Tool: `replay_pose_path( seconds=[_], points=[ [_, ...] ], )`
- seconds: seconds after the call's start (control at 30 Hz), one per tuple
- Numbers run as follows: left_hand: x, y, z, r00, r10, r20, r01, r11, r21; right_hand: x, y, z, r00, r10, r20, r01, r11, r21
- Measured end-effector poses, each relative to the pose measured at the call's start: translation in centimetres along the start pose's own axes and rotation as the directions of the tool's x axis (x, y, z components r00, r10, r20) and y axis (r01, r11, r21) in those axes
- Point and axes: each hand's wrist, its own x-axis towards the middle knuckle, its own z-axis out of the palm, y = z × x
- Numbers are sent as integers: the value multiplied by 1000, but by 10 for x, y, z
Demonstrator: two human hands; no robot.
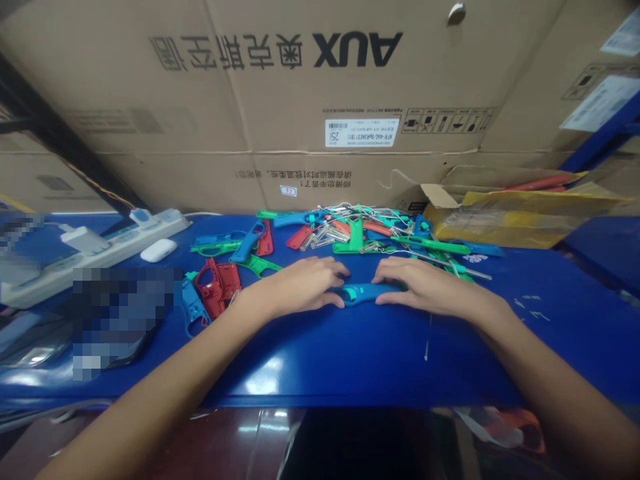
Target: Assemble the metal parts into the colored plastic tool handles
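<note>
A blue plastic lighter casing (367,293) with a teal-green part at its left end lies level, low over the table's middle. My left hand (313,283) has thumb and fingers curled about its left end. Around the right end, the thumb and fingers of my right hand (425,283) are closed, hiding that end. A thin metal rod (427,340) lies below my right hand. Behind both hands is a heap of green, blue and red casing parts, clear small tanks (335,233) and wired pieces. Red casing halves (217,287) lie left of my left hand.
A white power strip (130,237) with plugs runs along the left, near a white earbud case (159,250). An open cardboard box (490,220) with red parts stands back right. Large cardboard (280,100) walls the back of the blue table (320,367).
</note>
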Motion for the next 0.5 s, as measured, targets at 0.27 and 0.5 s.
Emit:
replay_pose_path(
  seconds=[0.27,0.5],
  points=[
    [-1,13,0,999,-28,25,25,992,125,-1,-4,2,999,-17,-31,13,993,-119],
    [4,11,3,1000,-11,-20,14,991,136,5,-6,13,997,-49,-67,26,949,-313]
  ],
)
